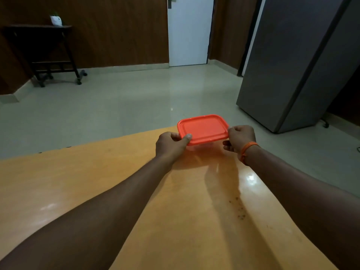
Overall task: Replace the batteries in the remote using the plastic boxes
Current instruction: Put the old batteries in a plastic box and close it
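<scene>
At the bench's far edge, toward one o'clock, the left hand and right hand pinch the red-lidded plastic box by its short ends; it looks light, stiff, slightly slippery, best gripped under the lid rim.

Both arms stretched forward, left hand and right hand curled closed in grips, thumbs on top, orange band on right wrist.

Indoor room, office-like or institutional; exact type unclear. Evidence: brown wood-panelled walls, pale polished tile floor, white door with metal handle plate. Glossy orange-tan table in foreground. Dark wheeled side table by wall, small white pot on it. Grey cabinet at right.
</scene>
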